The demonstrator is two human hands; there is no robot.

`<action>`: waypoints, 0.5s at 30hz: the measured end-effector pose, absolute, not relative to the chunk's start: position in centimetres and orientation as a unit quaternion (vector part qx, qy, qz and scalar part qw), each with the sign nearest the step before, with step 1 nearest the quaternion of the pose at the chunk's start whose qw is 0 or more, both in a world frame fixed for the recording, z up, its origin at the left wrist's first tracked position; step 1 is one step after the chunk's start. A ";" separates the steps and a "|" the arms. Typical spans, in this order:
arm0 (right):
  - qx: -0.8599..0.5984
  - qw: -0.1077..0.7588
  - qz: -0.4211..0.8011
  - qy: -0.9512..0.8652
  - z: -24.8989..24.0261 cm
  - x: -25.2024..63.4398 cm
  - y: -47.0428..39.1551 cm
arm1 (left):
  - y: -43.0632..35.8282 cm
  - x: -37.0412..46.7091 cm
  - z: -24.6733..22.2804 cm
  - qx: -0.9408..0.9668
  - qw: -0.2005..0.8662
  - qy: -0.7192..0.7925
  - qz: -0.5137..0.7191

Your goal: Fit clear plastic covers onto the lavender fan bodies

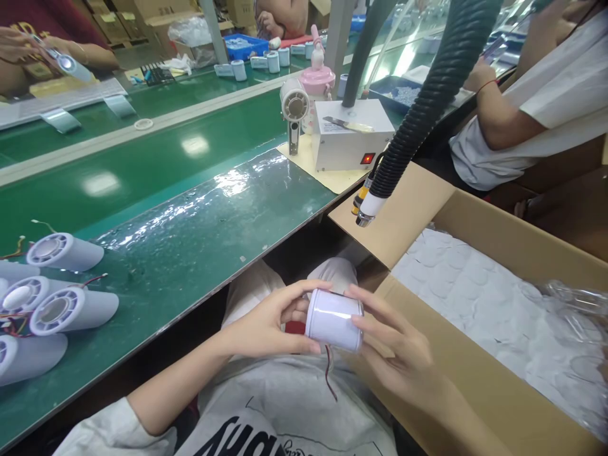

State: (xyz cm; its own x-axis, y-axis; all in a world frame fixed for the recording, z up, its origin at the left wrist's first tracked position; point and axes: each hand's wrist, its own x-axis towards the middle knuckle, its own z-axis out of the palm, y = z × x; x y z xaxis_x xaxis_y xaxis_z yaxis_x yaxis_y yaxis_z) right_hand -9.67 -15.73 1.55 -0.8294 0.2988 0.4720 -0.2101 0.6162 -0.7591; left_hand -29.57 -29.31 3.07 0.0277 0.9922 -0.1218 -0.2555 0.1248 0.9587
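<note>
Between my two hands, above my lap, is a pale lilac fan housing (335, 320), a short cylinder lying on its side with dark wires hanging below. My left hand (280, 320) grips its left end, thumb underneath and fingers behind. At the other end, my right hand (396, 335) wraps its fingers round the rim. The inside of the housing faces away and is hidden. Several similar fan housings (78, 310) with round grilles and loose wires lie on the green bench (199, 234) at the left.
To my right stands an open cardboard box (422, 329) with white padding and clear plastic. A black flexible hose (422, 114) hangs over it. Behind are a white box with a lit red switch (349, 136), a handheld fan (294, 111) and a pink bottle (317, 79). Co-workers sit around the line.
</note>
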 end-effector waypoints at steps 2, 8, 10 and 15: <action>-0.076 0.252 0.507 -0.821 1.9 -9.7 -15.9 | -29.4 -29.2 3.4 0.426 0.556 0.466 0.540; -0.148 0.155 0.610 -0.763 2.8 -9.4 -16.4 | -29.7 -28.7 3.7 0.515 0.434 0.520 0.526; -0.134 0.177 0.585 -0.780 2.7 -9.2 -16.5 | -29.8 -28.9 3.6 0.516 0.436 0.518 0.525; -0.092 0.244 0.506 -0.822 2.3 -8.8 -16.5 | -30.3 -29.8 3.5 0.439 0.530 0.520 0.507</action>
State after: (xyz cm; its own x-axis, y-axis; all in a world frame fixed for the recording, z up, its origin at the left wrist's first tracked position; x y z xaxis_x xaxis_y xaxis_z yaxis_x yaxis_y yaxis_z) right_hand -8.84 -16.53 2.26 -0.8637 0.3990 0.3079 -0.0950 0.4711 -0.8770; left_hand -29.81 -30.28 3.49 -0.0537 0.9930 -0.1054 -0.0810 0.1009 0.9916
